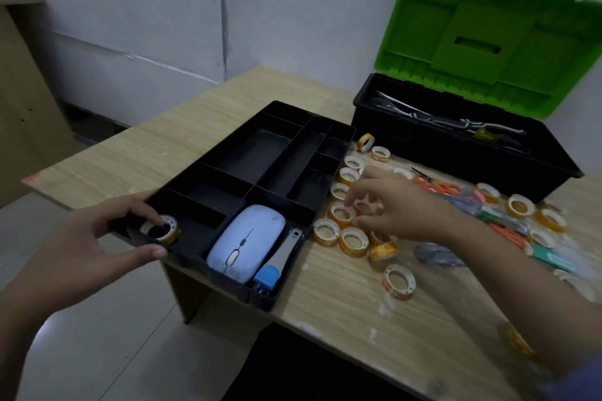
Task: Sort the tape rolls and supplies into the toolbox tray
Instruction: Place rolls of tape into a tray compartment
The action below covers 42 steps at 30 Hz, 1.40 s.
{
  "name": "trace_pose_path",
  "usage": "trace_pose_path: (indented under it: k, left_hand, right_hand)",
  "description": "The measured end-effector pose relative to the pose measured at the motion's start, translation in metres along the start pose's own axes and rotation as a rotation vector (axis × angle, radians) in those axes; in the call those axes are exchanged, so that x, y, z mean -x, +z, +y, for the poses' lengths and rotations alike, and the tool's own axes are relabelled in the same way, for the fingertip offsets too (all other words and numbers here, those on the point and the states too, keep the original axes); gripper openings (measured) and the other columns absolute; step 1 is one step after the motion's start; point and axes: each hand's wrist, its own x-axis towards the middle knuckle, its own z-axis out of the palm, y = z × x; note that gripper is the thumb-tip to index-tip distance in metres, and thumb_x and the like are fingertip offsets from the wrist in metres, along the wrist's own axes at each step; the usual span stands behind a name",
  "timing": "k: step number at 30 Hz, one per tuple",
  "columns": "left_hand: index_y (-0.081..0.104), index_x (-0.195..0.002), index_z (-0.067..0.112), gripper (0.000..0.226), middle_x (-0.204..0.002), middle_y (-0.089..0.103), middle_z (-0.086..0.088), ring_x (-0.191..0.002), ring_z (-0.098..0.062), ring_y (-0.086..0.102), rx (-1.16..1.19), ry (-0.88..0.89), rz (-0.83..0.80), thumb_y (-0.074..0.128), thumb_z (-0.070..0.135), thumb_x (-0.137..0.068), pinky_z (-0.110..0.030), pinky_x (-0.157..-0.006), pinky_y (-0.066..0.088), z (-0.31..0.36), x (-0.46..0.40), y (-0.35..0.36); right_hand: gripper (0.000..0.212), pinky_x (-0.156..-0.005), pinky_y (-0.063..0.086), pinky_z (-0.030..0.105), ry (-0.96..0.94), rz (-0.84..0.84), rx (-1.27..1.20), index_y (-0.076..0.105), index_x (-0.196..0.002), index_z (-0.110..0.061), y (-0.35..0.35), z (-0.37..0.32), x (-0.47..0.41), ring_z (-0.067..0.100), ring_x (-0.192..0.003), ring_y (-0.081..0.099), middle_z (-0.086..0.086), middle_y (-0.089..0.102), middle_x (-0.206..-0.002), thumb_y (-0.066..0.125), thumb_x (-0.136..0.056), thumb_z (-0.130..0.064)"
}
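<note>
A black toolbox tray (338, 128) with several compartments lies at the table's left edge. A pale blue mouse (247, 238) and a silver and blue tool (281, 255) lie in its near right compartment. My left hand (97, 238) holds a tape roll (163, 229) in the near left compartment, index finger on its rim and thumb just below. Right of the tray lies a cluster of orange and white tape rolls (352, 241). Above that cluster, my right hand (394, 208) pinches a small tape roll (366, 205).
The black toolbox (456, 153) stands at the back right with its green lid (488, 42) up and tools inside. Orange scissors (438, 187), more rolls (520, 205) and coloured supplies (553, 259) lie under and beyond my right forearm. One roll (399, 281) sits alone nearer the front edge.
</note>
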Motion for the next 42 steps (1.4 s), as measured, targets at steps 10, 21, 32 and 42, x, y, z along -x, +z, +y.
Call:
trace_pose_path:
  k: [10,21,32,42]
  left_hand:
    - [0.062,-0.096,0.043,0.057,-0.112,0.063,0.024,-0.107,0.006,0.058,-0.027,0.037,-0.049,0.063,0.082,-0.054,-0.017,-0.09,0.048,0.016,0.0,-0.001]
    - [0.064,-0.099,0.04,0.049,-0.131,0.051,0.027,-0.121,0.006,0.047,-0.157,0.087,-0.13,0.064,0.074,-0.063,-0.009,-0.089,0.04,0.022,-0.002,-0.016]
    - [0.064,-0.097,0.041,0.045,-0.135,0.047,0.024,-0.124,-0.004,0.045,-0.239,0.139,-0.173,0.062,0.073,-0.066,-0.03,-0.093,0.043,0.017,-0.008,-0.02]
    - [0.065,-0.105,0.043,0.053,-0.147,0.032,0.025,-0.138,-0.007,0.025,-0.275,0.195,-0.2,0.051,0.08,-0.069,-0.028,-0.096,0.031,0.016,-0.007,-0.015]
  right_hand:
    - [0.007,-0.073,0.046,0.026,-0.132,0.271,-0.209,0.068,-0.085,-0.017,-0.037,-0.032,-0.009,0.008,-0.076,0.054,-0.003,0.055,-0.086,0.072,-0.08,-0.021]
    - [0.012,-0.071,0.04,0.024,-0.563,-0.236,0.029,0.063,-0.101,-0.024,-0.002,-0.153,-0.068,0.006,-0.083,0.047,-0.007,0.05,-0.101,0.057,-0.091,-0.025]
    - [0.022,-0.068,0.041,0.01,-0.538,-0.346,-0.038,0.073,-0.102,-0.018,0.009,-0.162,-0.079,0.002,-0.081,0.053,-0.01,0.061,-0.095,0.056,-0.09,-0.01]
    - [0.036,-0.087,0.04,0.027,-0.547,-0.338,-0.005,0.066,-0.114,-0.023,0.014,-0.158,-0.072,0.009,-0.1,0.046,-0.007,0.06,-0.114,0.043,-0.093,-0.004]
